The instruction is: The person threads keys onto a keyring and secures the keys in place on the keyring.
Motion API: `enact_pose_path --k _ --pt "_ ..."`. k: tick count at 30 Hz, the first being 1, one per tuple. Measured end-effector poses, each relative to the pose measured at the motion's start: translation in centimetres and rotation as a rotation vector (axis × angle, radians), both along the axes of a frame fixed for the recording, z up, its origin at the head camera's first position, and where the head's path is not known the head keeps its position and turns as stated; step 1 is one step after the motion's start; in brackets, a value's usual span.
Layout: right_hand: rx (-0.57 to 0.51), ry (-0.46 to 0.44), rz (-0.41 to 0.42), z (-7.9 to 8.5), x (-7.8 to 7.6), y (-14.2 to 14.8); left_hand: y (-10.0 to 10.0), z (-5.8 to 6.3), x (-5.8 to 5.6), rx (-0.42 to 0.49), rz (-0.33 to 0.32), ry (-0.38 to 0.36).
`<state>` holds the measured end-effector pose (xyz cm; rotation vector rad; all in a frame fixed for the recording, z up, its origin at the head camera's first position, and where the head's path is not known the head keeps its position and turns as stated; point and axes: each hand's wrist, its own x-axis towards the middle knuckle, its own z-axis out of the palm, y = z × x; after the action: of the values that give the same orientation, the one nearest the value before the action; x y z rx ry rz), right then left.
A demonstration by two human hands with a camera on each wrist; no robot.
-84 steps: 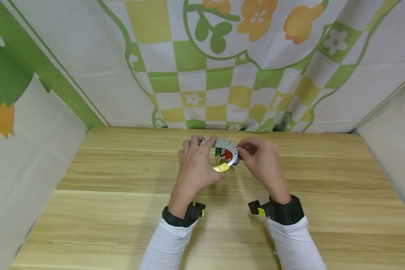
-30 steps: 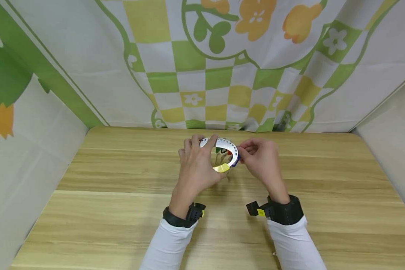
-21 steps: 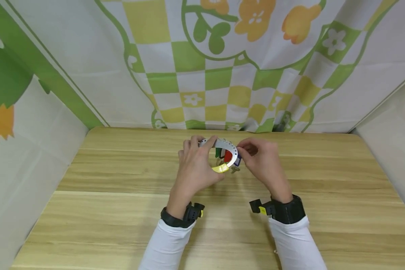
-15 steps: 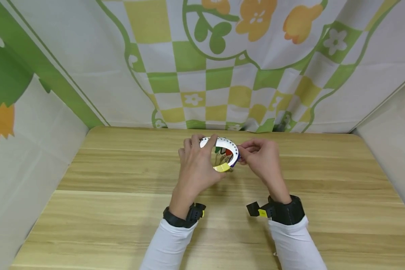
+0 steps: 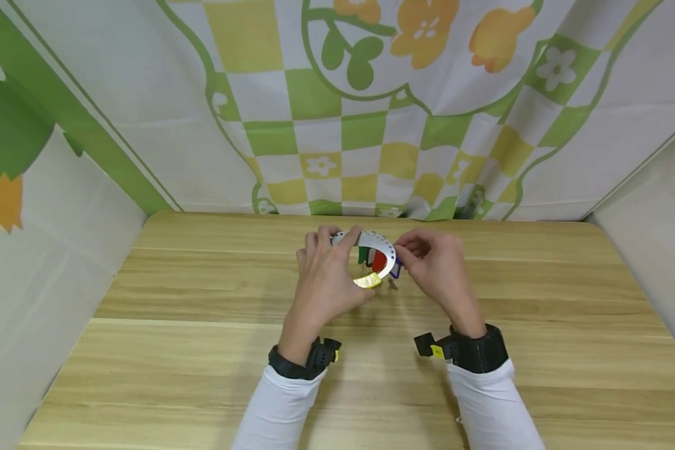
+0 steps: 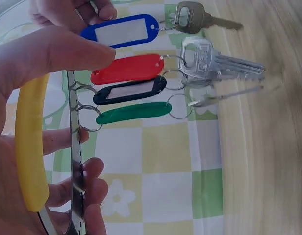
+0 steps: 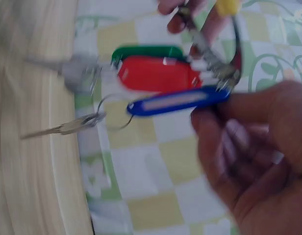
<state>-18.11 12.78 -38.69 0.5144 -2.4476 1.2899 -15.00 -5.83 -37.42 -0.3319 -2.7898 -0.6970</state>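
Note:
My left hand (image 5: 326, 272) grips a flat, curved metal key holder (image 5: 387, 251) with small holes along its edge and a yellow sleeve (image 6: 31, 147). Small rings on it carry a red key tag (image 6: 129, 68), a black-framed tag (image 6: 131, 91) and a green tag (image 6: 136, 113), with silver keys (image 6: 205, 61) dangling from their far ends. At the holder's right edge, my right hand (image 5: 439, 262) pinches the near end of a blue key tag (image 7: 180, 102), which bears a brass-toned key (image 7: 67, 126). My fingers hide whether the blue tag's ring passes through a hole.
Both hands work above a wooden table (image 5: 202, 350), near its back edge. Behind it hangs a green, yellow and white checked curtain (image 5: 365, 134). Pale cloth walls stand at left and right. A small whitish bit (image 5: 459, 420) lies by the right sleeve.
The holder and the tags tilt back and forth slightly between frames; the blue tag and its key swing. Both hands keep their places and their grips.

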Motion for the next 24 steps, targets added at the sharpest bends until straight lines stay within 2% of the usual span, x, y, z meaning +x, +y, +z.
enact_pose_path --k 4,7,10,15,17,24 --pt "-0.212 -0.244 -0.045 0.01 0.23 -0.44 0.09 -0.15 -0.06 -0.014 0.012 0.047" --pt "-0.278 -0.3 -0.059 0.0 0.23 -0.6 0.13 -0.21 -0.09 -0.02 0.016 0.06" --pt "-0.197 -0.241 -0.051 -0.06 0.15 -0.48 0.09 -0.18 -0.07 -0.022 0.01 0.042" --pt "0.025 -0.028 0.014 -0.2 -0.04 0.1 -0.06 -0.1 0.0 -0.025 -0.014 -0.02" --pt "0.031 -0.022 0.022 -0.25 -0.09 0.21 -0.09 -0.1 0.01 -0.019 -0.012 -0.029" --pt "-0.298 -0.348 -0.011 -0.12 -0.01 -0.23 0.07 -0.22 -0.11 -0.014 0.016 0.021"
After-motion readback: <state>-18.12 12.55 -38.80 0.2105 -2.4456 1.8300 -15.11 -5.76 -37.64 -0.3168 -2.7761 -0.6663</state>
